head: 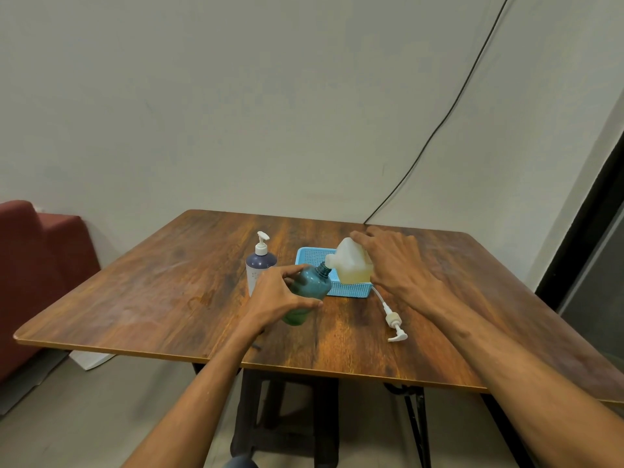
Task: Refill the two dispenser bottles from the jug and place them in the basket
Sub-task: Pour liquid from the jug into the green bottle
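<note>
**Q.** Teal plastic in the left hand (275, 295): how is it held, and how will it handle?

**A.** The left grip is closed around the belly of the teal bottle (309, 292), thumb on the near side, fingers over the far side. The bottle is tilted, its open neck pointing up and away from the grip toward the jug's spout. Judged thin-walled and light, it would likely dent under a hard squeeze; a hold at mid-body, below the shoulder, seems right.

**Q.** And the right hand (393, 265)?

**A.** The right grip is closed over the top and far side of the translucent jug (353, 266), tipping it so the spout meets the bottle's neck. Yellowish liquid fills the lower part. Probably the heavier item, its weight shifting as liquid runs; soap on the walls could make it slippery. Whether liquid is flowing cannot be told.

**Q.** What lies outward from the grips?

**A.** Under the jug, the blue basket (351, 290), holding neither bottle yet. Just right of the right grip's wrist, the removed pump head (395, 324) lies on the tabletop (169, 292). Beyond the left grip stands the second dispenser bottle (260, 265), upright, pump fitted, just left of the basket.
</note>
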{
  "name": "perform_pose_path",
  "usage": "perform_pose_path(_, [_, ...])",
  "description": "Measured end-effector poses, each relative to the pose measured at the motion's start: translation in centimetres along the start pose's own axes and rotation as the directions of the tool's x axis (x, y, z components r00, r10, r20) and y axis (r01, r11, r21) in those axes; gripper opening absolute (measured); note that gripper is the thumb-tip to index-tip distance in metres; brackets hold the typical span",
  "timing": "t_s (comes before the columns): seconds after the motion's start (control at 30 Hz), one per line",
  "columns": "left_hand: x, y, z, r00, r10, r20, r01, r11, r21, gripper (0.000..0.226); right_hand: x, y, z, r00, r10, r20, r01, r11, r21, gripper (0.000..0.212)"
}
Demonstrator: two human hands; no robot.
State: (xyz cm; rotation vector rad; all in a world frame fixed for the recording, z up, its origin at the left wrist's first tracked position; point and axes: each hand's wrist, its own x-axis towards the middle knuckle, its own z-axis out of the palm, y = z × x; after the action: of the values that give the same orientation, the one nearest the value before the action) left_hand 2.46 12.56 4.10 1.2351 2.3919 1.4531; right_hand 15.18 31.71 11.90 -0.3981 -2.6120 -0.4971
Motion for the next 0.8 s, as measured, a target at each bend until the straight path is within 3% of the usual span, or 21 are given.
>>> perform_pose_path(0.8, [-0.42,0.21,-0.03,1.000,-0.018,0.000,0.018,0.999,0.031,0.078,-0.26,-0.36,-0.52,0.999,-0.012,0.033,0.011,1.000,0.015,0.080])
